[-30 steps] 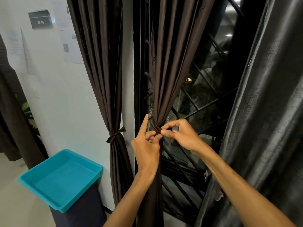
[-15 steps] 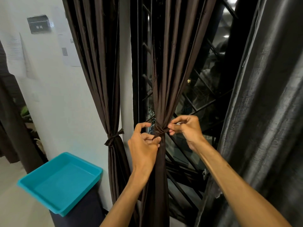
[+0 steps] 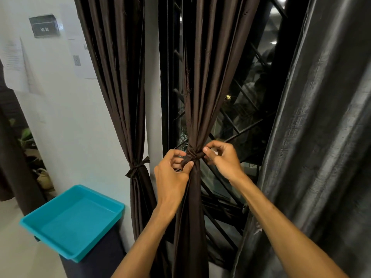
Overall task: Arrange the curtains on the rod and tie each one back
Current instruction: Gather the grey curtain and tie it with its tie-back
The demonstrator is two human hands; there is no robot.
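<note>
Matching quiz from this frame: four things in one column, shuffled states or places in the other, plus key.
Things
1. left dark brown curtain
2. middle dark brown curtain
3. shiny grey curtain
4. turquoise plastic tray

States or places
A. hangs loose, no tie visible
B. sits on a dark bin
C. already gathered by a knotted brown tie
D. left hand and right hand pinch its unfinished tie

Pairs: 1-C, 2-D, 3-A, 4-B
</note>
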